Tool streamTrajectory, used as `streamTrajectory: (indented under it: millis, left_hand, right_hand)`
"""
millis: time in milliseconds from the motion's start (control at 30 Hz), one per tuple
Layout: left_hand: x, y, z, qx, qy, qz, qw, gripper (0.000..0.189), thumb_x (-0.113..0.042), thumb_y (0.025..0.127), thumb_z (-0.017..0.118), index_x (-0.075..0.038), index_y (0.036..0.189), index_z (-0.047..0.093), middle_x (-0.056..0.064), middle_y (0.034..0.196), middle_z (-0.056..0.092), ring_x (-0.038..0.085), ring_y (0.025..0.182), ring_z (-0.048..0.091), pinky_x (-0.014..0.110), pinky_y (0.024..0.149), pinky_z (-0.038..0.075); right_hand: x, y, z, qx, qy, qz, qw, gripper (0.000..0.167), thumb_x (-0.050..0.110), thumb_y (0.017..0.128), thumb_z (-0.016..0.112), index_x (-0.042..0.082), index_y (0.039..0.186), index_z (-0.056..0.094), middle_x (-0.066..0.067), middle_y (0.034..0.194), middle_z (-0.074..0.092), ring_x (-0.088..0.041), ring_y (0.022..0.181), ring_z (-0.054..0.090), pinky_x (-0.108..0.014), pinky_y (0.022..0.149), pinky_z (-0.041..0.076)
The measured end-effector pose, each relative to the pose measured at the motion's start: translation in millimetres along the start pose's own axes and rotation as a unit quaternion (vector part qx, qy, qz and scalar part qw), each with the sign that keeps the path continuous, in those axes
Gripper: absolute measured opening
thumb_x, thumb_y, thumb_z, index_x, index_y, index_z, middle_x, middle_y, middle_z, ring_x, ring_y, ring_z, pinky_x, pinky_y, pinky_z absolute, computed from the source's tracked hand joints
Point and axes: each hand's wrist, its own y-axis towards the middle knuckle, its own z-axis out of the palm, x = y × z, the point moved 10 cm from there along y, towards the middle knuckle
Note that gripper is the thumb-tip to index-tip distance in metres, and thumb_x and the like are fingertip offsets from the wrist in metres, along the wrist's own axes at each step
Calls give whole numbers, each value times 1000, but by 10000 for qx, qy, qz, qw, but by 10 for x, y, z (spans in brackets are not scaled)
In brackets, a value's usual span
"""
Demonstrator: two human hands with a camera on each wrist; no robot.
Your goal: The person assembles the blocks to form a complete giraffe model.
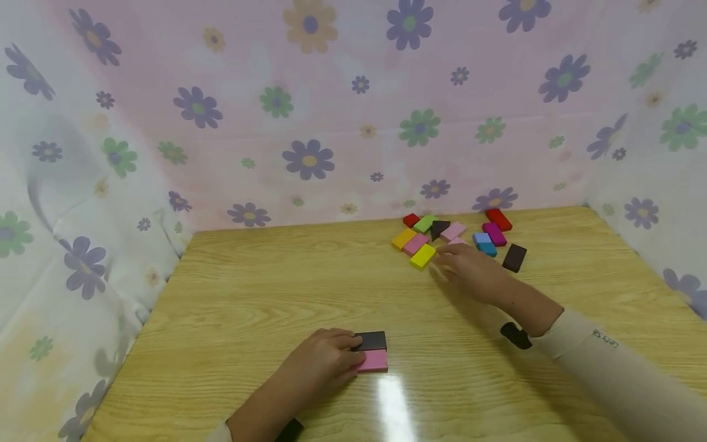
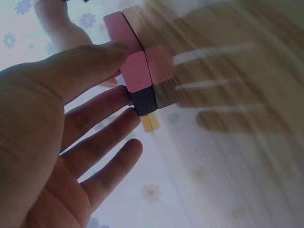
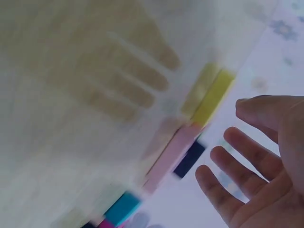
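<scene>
Near the front middle of the table, a black block (image 1: 372, 341) and a pink block (image 1: 375, 361) lie side by side, long edges together. My left hand (image 1: 320, 362) rests at their left ends. In the left wrist view its thumb (image 2: 107, 56) lies against the pink side, with fairly straight fingers by the black block (image 2: 144, 100). Farther back, my right hand (image 1: 475, 273) reaches with extended fingers beside a yellow block (image 1: 423, 256). The right wrist view shows a gap between those fingers and the yellow block (image 3: 216, 97); nothing is held.
Around the right hand lie an orange block (image 1: 404, 239), a green block (image 1: 425, 223), a dark triangular block (image 1: 439, 229), a magenta block (image 1: 494, 234), a red block (image 1: 499, 219), a dark brown block (image 1: 515, 258) and several others. Flowered cloth (image 1: 342, 123) borders the table's back and sides.
</scene>
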Motion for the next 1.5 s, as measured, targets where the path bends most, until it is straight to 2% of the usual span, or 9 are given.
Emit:
streamTrajectory:
  millis: [167,367,533,700,967,1167,1333,1500]
  left_hand:
    - [39,-7,40,251,-104,-184,9995,18,-25,90,75,-19,106,80,4,118,74,19,111,69,37,94,57]
    - [55,-15,41,302,-167,-189,9992,19,-24,90,74,-19,108,79,4,120,73,19,113,69,37,94,58]
    - [43,-16,32,298,-162,-151,9993,19,-25,90,75,-19,108,79,3,120,73,18,113,69,37,94,57]
    - [29,-15,33,332,-157,-141,9992,20,-25,88,76,-19,108,79,3,120,73,18,112,69,37,94,57]
    - [63,-5,52,363,-177,-166,9990,19,-25,89,76,-19,107,79,4,119,73,19,113,69,37,92,58]
    - [64,-6,44,365,-166,-118,9991,20,-26,89,76,-19,107,79,4,119,73,19,113,69,36,93,58]
    - [68,-4,26,356,-133,-111,9992,19,-26,90,75,-20,107,79,3,119,74,18,112,69,36,94,57]
    - [63,6,38,404,-207,-118,9989,17,-25,90,75,-20,106,80,3,118,74,18,112,69,37,94,58]
  right_hand:
    - [-226,40,-24,-12,-44,-91,9999,31,-5,90,67,-1,120,68,-27,128,64,-46,116,62,-56,91,56]
    - [-421,85,88,398,-105,55,9991,32,2,97,61,-5,127,65,-26,130,62,-46,122,58,-56,97,53]
    - [-469,100,67,194,116,42,9997,25,5,97,63,-5,119,69,-23,121,68,-43,114,64,-53,95,55]
    - [-448,91,51,27,37,-66,10000,20,5,95,66,-4,111,74,-21,111,71,-40,105,66,-52,89,58]
    - [-413,17,84,200,2,140,9997,18,7,95,66,-1,108,75,-19,108,70,-35,95,70,-45,79,61]
    - [-218,-61,69,186,110,-206,9996,13,11,92,70,4,99,79,-11,95,71,-24,83,69,-37,72,61]
    - [-90,-134,99,276,134,-211,9993,14,13,92,70,6,101,79,-11,96,70,-23,84,67,-36,73,61]
    - [14,-237,166,642,465,85,9968,20,14,94,68,5,110,77,-12,102,71,-30,93,68,-41,78,61]
